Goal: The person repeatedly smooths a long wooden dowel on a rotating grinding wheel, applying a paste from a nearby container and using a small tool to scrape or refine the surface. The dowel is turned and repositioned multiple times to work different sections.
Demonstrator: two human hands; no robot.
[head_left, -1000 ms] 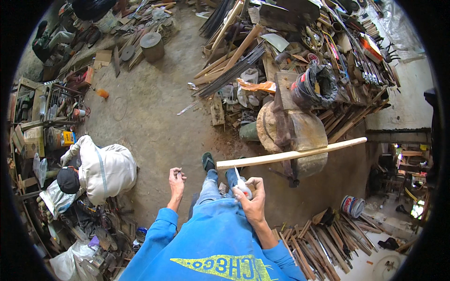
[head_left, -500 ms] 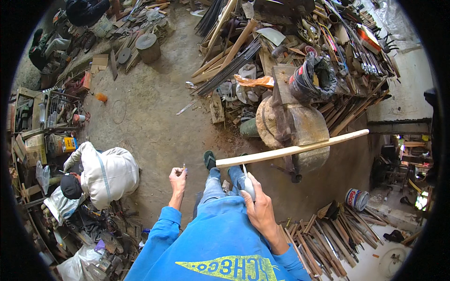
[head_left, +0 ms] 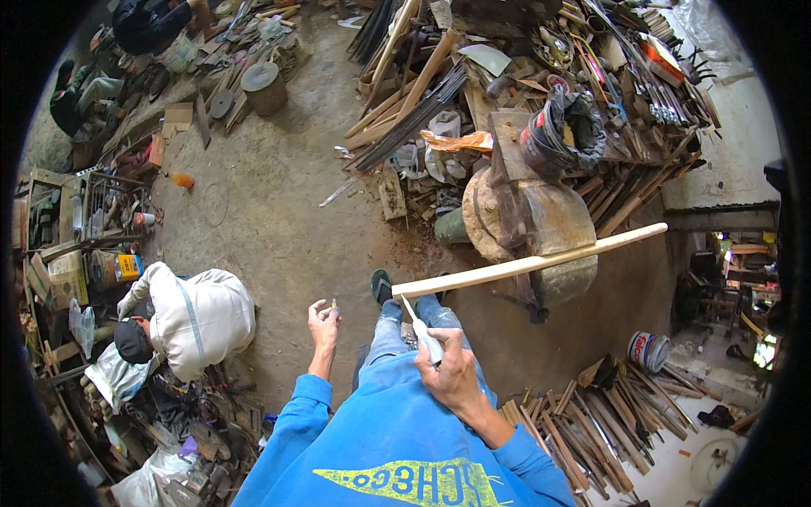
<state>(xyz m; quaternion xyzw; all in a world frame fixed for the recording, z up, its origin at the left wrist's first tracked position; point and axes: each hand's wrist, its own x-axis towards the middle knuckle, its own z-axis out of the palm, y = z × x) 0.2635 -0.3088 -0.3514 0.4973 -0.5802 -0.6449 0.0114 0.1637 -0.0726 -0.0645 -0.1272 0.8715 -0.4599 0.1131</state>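
Note:
My right hand (head_left: 452,372) is wrapped round a white squeeze bottle (head_left: 422,331) with a long pointed nozzle. The nozzle tip is at the near left end of a long pale wooden pole (head_left: 524,265); whether they touch, I cannot tell. The pole lies across a rounded, dusty machine housing (head_left: 553,224) and sticks out beyond it on the right. My left hand (head_left: 323,325), off to the left, pinches a small thin piece (head_left: 334,305) with a yellowish part, too small to name.
A person in a white top (head_left: 207,317) bends over at left. Scrap wood and rods (head_left: 439,93) are heaped behind the machine, beside a bag-lined bucket (head_left: 564,131). Wooden sticks (head_left: 583,431) lie at lower right near a white tub (head_left: 649,351). A round stump (head_left: 265,89) stands far left.
My right hand has moved left and nearer to me, bringing the bottle's nozzle from the pole's underside to its left end. The pole has barely shifted. My left hand has turned slightly.

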